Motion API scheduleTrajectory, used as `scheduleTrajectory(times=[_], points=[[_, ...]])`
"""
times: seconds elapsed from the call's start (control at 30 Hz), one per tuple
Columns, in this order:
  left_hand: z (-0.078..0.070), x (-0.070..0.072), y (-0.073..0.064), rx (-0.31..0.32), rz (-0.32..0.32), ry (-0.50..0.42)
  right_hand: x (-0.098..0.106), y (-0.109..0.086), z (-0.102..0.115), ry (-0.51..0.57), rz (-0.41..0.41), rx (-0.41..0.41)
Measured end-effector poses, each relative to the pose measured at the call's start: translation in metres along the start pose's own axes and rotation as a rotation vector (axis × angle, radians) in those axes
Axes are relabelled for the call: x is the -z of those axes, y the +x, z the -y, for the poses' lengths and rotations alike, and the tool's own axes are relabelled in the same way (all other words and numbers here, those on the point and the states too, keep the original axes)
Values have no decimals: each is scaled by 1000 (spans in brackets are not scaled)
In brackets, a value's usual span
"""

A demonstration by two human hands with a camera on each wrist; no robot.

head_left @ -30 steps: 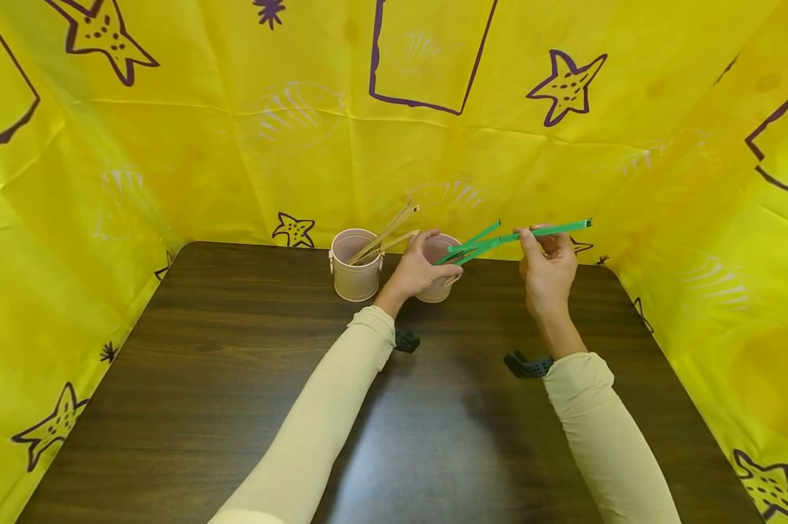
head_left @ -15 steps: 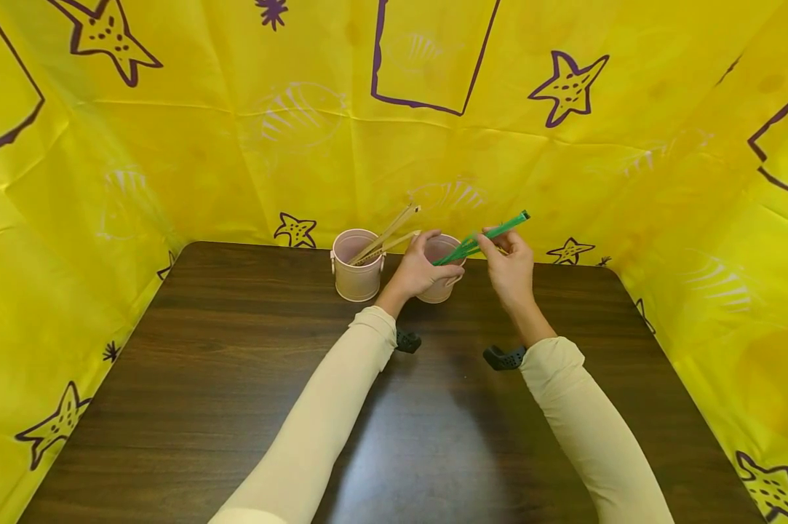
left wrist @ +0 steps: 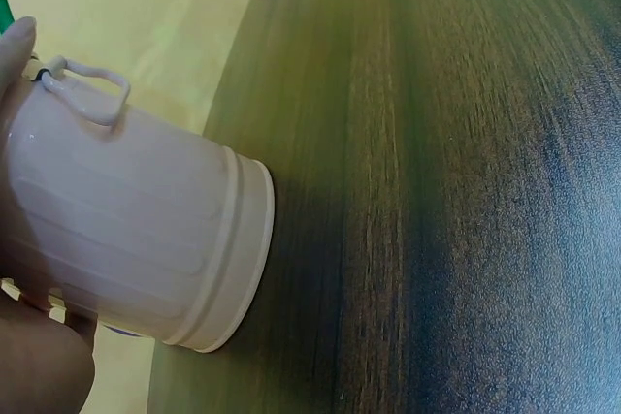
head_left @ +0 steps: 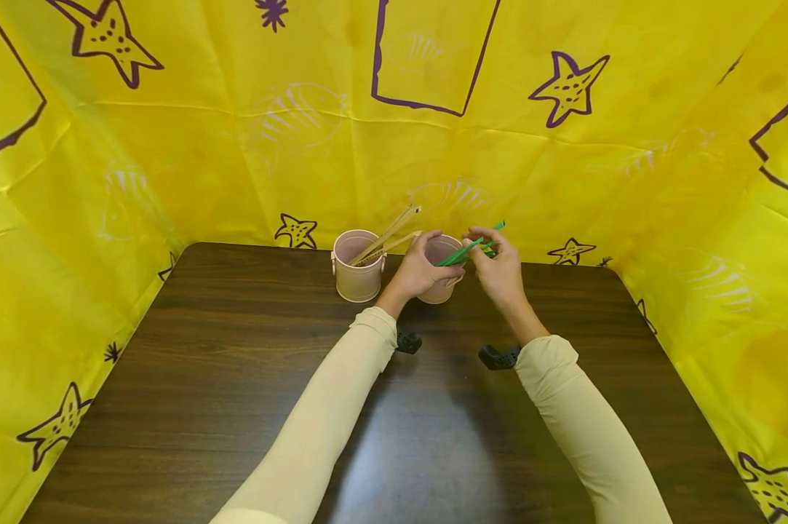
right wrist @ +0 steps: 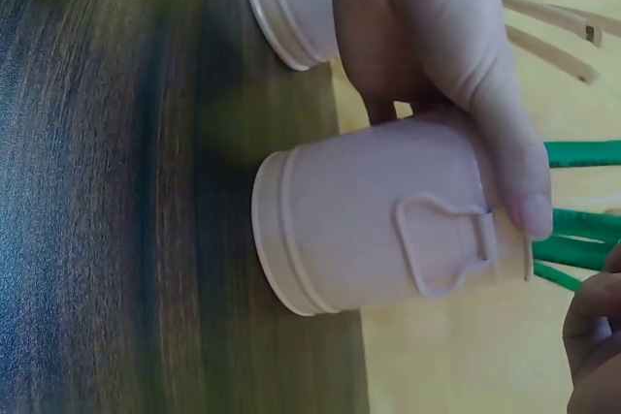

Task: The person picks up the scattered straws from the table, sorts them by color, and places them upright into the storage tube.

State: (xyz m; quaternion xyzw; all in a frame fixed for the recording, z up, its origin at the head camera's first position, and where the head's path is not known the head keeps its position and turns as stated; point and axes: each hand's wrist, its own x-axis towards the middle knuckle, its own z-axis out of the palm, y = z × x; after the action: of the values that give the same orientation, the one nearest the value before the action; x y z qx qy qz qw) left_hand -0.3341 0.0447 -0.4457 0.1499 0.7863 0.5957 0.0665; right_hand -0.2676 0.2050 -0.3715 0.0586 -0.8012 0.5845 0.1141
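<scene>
My left hand (head_left: 415, 275) grips the rim of the right-hand pale pink bucket (head_left: 436, 291), thumb on the near side and fingers on the far side. The bucket (right wrist: 378, 210) stands upright on the table, a wire-like handle hanging at its side. Several long, flat green strips (head_left: 455, 256) lean out of it to the right. At their upper ends my right hand (head_left: 500, 273) pinches green strips between thumb and fingers; how many is hidden. Strips (right wrist: 582, 154) also project past the left thumb in the right wrist view. Their lower ends are out of sight inside the bucket.
A matching pink bucket (head_left: 358, 282) stands just left, holding several beige strips (head_left: 390, 231) that lean right. Both buckets are near the back edge of the dark wooden table (head_left: 249, 327). Yellow cloth (head_left: 223, 167) with starfish drawings surrounds the table on three sides.
The right hand has moved left and down toward the bucket, bringing the green strips closer in. The spread strips have drawn together and less of them sticks out. The left hand stays on the bucket.
</scene>
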Motion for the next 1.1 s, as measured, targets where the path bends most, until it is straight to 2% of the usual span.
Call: scheduleTrajectory(times=[0.13, 0.23, 0.5, 0.73, 0.93, 1.1], points=[[0, 0, 0, 3, 0, -2, 5, -3, 1, -5, 11, -18], [0, 2, 1, -1, -4, -3, 8, -4, 2, -2, -24, -21], [-1, 3, -1, 19, 2, 10, 25, 1, -30, 141, -140, 56], [-3, 10, -2, 44, 16, 78, 36, -4, -33, 215, -204, 32], [-4, 12, -5, 10, -40, 147, 37, -9, -40, 193, -197, -2], [-9, 8, -11, -58, -100, 269, 39, -11, -45, 176, -199, -30]])
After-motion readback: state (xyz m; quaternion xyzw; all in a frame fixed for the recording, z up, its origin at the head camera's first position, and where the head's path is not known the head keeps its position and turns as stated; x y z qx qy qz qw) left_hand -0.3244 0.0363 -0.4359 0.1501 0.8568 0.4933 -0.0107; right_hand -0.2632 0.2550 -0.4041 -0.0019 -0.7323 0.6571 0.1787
